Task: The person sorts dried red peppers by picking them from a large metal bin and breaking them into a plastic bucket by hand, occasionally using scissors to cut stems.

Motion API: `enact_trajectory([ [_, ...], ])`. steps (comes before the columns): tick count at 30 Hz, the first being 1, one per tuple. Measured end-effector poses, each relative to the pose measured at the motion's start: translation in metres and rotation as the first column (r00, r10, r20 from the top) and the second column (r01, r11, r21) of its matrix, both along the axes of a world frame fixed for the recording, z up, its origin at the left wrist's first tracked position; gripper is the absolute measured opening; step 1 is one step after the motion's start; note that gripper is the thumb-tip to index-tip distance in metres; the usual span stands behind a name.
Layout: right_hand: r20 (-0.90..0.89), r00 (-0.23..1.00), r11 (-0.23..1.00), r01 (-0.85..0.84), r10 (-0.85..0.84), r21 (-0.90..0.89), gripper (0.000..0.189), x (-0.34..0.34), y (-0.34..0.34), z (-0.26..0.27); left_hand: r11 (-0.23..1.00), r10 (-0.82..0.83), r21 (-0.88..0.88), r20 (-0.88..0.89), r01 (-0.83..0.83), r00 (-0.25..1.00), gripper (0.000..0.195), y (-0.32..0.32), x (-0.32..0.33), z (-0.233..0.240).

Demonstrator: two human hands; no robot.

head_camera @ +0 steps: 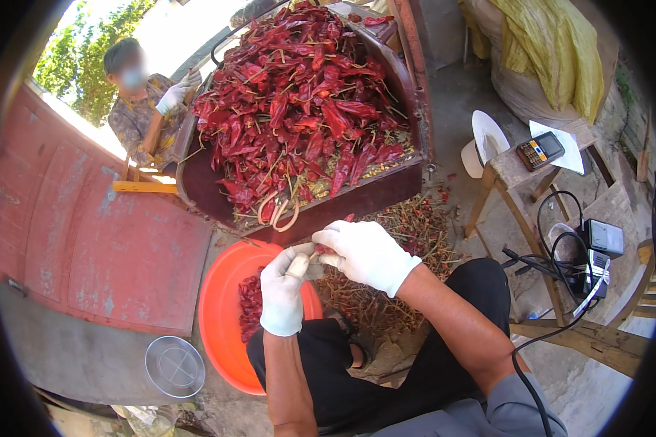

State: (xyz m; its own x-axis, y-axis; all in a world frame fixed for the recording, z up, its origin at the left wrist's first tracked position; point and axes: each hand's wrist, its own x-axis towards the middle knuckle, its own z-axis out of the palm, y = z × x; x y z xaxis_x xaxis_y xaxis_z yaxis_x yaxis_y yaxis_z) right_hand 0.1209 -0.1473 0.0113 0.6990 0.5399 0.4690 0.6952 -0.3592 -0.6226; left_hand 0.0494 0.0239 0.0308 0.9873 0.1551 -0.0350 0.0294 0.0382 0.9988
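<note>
Both my hands wear white gloves and meet in front of a metal cart bed [355, 203] heaped with dried red chili peppers [300, 93]. My right hand [361, 252] pinches a dried red chili pepper [323, 249], only partly visible between the fingers. Close against it, my left hand [287, 287] has its thumb and fingertips together at the pepper's pale stem end. Scissors with wrapped handles [279, 213] lie at the heap's near edge. Below my left hand, an orange plastic basin [221, 328] holds red chili pieces [250, 306].
Stems and chili scraps [399, 273] cover the ground between my legs and the cart. Another person [142, 114] in gloves sits across at the left. On the right, a wooden stool [516, 169] bears a handheld device [540, 151], beside a hat [484, 143] and cabled boxes [596, 262].
</note>
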Motion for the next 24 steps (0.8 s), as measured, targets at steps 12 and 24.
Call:
enact_trajectory([
  [12,-0.035,0.998,0.995,0.043,-0.046,-0.094,0.02,-0.009,0.008,0.002,0.77,0.151,0.546,0.348,-0.331,0.925,0.014,-0.008,-0.002,-0.018],
  [24,-0.628,0.596,0.739,0.084,0.5,0.668,0.019,-0.012,0.008,0.013,0.527,0.079,-0.846,0.148,0.084,0.986,0.024,0.012,-0.002,-0.047],
])
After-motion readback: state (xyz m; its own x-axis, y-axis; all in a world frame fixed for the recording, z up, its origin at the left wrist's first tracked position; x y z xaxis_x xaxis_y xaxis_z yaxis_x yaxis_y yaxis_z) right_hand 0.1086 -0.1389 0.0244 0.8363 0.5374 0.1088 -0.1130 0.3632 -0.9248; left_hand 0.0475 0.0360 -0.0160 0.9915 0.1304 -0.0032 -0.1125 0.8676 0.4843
